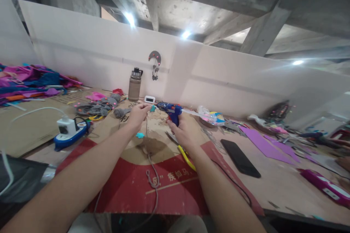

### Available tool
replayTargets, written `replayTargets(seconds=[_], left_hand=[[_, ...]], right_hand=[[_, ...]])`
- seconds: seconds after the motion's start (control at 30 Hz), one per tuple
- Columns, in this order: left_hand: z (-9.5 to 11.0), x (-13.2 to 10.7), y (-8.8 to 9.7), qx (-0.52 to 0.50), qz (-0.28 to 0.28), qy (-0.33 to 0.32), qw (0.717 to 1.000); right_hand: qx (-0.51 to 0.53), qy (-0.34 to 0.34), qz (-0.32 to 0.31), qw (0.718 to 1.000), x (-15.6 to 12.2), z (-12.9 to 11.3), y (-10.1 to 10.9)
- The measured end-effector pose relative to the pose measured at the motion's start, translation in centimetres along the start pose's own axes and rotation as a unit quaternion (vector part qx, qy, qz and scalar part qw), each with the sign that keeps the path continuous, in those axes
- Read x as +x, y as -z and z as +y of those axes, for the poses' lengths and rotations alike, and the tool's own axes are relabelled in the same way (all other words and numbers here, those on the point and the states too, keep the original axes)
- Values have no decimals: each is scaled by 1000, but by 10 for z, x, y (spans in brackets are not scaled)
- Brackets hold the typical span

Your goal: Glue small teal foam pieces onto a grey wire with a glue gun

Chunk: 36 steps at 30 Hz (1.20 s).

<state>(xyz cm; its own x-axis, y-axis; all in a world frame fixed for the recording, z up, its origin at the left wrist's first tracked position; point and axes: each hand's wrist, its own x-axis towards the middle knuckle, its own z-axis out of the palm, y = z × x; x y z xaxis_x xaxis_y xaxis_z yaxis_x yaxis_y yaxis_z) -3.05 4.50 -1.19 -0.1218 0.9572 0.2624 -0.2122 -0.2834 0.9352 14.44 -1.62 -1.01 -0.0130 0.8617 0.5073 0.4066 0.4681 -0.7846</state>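
My right hand point(177, 127) is wrapped round the handle of a blue glue gun point(170, 109), its nozzle pointing left and a clear glue stick point(191, 112) sticking out of its back. Pinched in the fingers of my left hand point(139, 116) is a small teal felt piece point(152, 108), right at the nozzle. A grey cord point(149, 156) runs from near my left hand down over the red and tan board point(131, 182). On that board lies another teal felt piece point(140, 135). Scissors with yellow handles point(186, 158) lie partly under my right forearm.
A water bottle point(135, 84) and a small white display point(149, 99) stand by the white partition, where a grey moon ornament point(155, 58) hangs. At left are a blue power strip point(71, 134) and felt scraps point(30, 80). A black phone point(240, 157) and purple felt point(265, 143) lie right.
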Motion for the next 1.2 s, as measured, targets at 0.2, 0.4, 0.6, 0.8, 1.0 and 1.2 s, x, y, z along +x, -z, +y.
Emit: replayTargets(seconds=[0.2, 0.4, 0.6, 0.8, 1.0, 1.2], left_hand=[[-1, 1, 1, 7, -3, -6, 1000], [-2, 1, 1, 25, -1, -10, 1000], [0, 0, 1, 42, -5, -26, 999], [1, -1, -1, 46, 7, -23, 999], [3, -3, -2, 41, 10, -19, 999], [2, -1, -1, 43, 10, -20, 999]], right_hand=[[-42, 58, -23, 997, 1, 9, -4], [-40, 58, -34, 997, 1, 12, -5], [-50, 66, -32, 996, 1, 9, -4], [-73, 72, -29, 994, 2, 10, -5], [-79, 77, -31, 993, 1, 8, -4], [-66, 81, -24, 994, 1, 8, -4]])
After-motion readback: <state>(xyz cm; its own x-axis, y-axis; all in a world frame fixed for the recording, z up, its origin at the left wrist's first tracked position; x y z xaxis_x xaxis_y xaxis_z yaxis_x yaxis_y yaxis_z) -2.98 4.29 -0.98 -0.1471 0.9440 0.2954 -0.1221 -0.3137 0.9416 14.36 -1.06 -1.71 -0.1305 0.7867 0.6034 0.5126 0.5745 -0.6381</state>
